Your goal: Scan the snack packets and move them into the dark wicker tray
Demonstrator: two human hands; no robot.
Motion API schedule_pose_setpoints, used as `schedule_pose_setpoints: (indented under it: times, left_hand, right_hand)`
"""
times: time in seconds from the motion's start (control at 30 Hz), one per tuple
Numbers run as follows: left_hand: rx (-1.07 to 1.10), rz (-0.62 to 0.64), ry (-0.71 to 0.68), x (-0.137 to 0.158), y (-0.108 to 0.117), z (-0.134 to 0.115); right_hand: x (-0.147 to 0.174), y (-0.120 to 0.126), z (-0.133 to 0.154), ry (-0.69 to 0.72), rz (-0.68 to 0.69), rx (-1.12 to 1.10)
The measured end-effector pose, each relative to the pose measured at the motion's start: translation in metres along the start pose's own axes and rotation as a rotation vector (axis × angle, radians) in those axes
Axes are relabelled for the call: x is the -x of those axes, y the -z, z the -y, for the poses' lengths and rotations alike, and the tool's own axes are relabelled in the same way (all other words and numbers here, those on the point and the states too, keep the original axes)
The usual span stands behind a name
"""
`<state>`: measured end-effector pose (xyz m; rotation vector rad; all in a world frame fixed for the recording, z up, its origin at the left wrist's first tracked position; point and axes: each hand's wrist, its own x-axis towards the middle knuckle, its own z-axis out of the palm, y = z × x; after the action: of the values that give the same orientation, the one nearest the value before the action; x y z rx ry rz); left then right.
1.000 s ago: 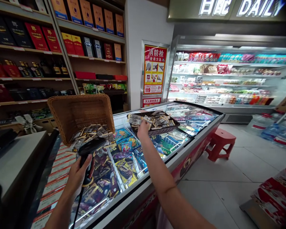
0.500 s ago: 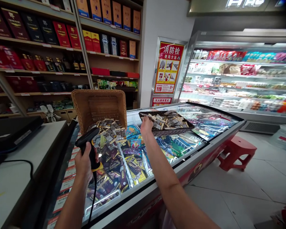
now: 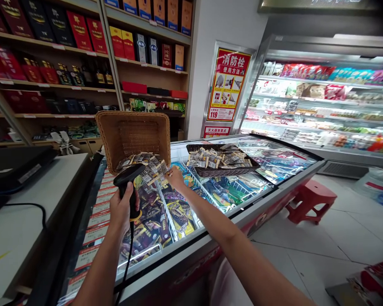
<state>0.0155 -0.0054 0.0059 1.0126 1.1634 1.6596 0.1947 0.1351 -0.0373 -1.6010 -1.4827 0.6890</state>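
Observation:
My left hand (image 3: 120, 208) is wrapped round the handle of a black barcode scanner (image 3: 129, 174), its cable hanging down. The scanner's head is above the freezer glass, in front of a tan wicker basket (image 3: 134, 127) lying tipped on its side. Small clear-and-brown packets (image 3: 151, 165) spill from the basket's mouth onto the glass. At the right edge of that pile, my right hand (image 3: 176, 178) is closed with its fingertips on a small packet. Just right of it, a dark woven tray (image 3: 223, 171) holds more of these packets (image 3: 207, 158).
Under the sliding glass of the chest freezer (image 3: 185, 250) lie bagged ice creams. A counter (image 3: 28, 199) with a black device stands at the left. On the right are a red stool (image 3: 311, 199) and a lit chiller (image 3: 322, 97). Shelves (image 3: 83, 51) of boxed bottles line the back.
My right hand has moved left from the dark tray to the packets spilling from the wicker basket. My left hand, with the barcode scanner, has shifted slightly right in view.

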Motion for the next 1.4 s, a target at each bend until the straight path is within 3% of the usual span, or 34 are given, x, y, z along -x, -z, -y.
schedule_pose_setpoints:
  times: [0.2,0.37,0.53,1.0,1.2,1.4]
  left_hand:
    - [-0.023,0.041,-0.001,0.001,0.0,0.003]
    - [-0.13,0.181,0.011,0.002,0.001,0.005]
    - [-0.3,0.42,-0.018,0.015,-0.005,0.004]
    - [-0.358,0.499,-0.035,0.013,-0.004,0.006]
    - [-0.335,0.434,-0.028,0.017,-0.008,0.006]
    - [-0.355,0.475,0.003,0.014,-0.006,0.006]
  right_hand:
    - [0.012,0.043,-0.004,0.181,-0.166,-0.625]
    - [0.025,0.063,-0.004,0.005,-0.208,-0.814]
    - [0.021,0.075,-0.005,-0.026,-0.254,-0.835]
    - [0.019,0.077,-0.009,-0.078,-0.298,-0.837]
    - [0.017,0.078,-0.011,-0.078,-0.314,-0.829]
    - [0.018,0.079,-0.011,-0.098,-0.322,-0.823]
